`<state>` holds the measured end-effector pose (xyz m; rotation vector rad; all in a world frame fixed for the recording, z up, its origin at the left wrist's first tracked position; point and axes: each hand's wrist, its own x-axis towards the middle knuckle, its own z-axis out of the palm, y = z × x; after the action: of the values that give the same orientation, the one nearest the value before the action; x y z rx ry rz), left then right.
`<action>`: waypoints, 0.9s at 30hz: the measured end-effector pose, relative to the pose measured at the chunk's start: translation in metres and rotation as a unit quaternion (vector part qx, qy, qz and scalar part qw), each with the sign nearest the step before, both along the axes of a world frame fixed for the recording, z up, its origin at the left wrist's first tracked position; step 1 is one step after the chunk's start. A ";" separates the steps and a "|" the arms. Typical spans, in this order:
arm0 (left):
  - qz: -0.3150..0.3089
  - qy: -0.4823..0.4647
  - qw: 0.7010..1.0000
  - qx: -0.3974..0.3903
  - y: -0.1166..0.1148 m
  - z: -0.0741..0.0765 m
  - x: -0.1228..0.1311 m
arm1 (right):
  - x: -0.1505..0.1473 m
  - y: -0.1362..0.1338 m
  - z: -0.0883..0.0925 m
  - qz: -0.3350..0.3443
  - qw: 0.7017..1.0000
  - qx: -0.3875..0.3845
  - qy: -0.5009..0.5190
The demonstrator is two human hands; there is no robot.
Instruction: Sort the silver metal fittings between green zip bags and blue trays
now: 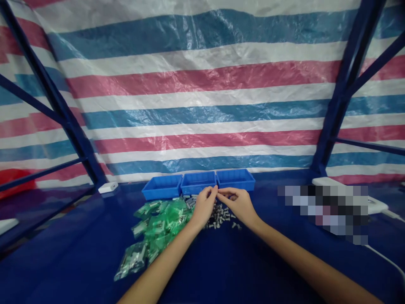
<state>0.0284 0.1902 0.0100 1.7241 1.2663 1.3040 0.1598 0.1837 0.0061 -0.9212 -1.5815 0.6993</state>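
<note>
My left hand [204, 205] and my right hand [238, 204] meet fingertip to fingertip above a pile of loose metal screws [218, 218]. Both are closed in a pinch; whatever sits between the fingers is too small to make out. Left of my left hand lies a heap of green plastic bags [163, 223] with metal pieces inside. A clear bag [131, 258] of similar pieces lies at its near end. Just beyond the hands, three blue bins stand side by side: a left bin [163, 182], a middle bin [198, 178] and a right bin [236, 174].
The tabletop [259, 270] is dark blue. A small white box [108, 187] sits at the back left. On the right lie a white device [376, 204] with a cable and a pixelated area. Blue metal posts [337, 101] and a striped plastic sheet [202, 109] enclose the table.
</note>
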 end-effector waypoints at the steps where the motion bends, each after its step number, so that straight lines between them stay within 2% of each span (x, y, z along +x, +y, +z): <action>1: -0.005 -0.008 1.000 -0.009 0.000 0.001 0.000 | 0.000 0.000 0.001 -0.005 1.000 -0.001 0.002; 7: -0.029 -0.048 0.996 -0.069 -0.002 0.000 0.002 | 0.002 0.000 0.001 -0.007 1.000 0.002 -0.002; 11: -0.010 -0.044 0.997 -0.063 -0.001 -0.001 0.003 | 0.007 0.003 0.004 -0.022 0.999 0.024 -0.037; 14: 0.017 -0.026 0.999 -0.039 -0.004 -0.001 0.005 | 0.019 0.012 0.006 -0.062 0.997 0.023 -0.047; 17: 0.033 0.058 0.997 0.038 -0.010 0.001 0.007 | 0.035 0.026 0.005 -0.116 0.993 0.010 -0.037; 19: 0.032 0.173 0.979 0.101 -0.016 0.002 0.008 | 0.046 0.036 0.003 -0.137 0.990 0.001 -0.021; 22: -0.023 0.349 0.918 0.186 -0.026 0.000 0.012 | 0.060 0.048 0.000 -0.157 0.987 -0.014 0.005; 24: -0.076 0.408 0.885 0.213 -0.033 -0.004 0.016 | 0.065 0.053 -0.002 -0.163 0.986 -0.018 0.011; 27: -0.116 0.444 0.862 0.217 -0.039 -0.013 0.023 | 0.068 0.058 -0.004 -0.162 0.986 -0.032 0.014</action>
<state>0.0518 0.1514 -0.0026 2.8991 1.1815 0.6525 0.2278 0.2420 0.0026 -1.1791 -1.3493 0.5323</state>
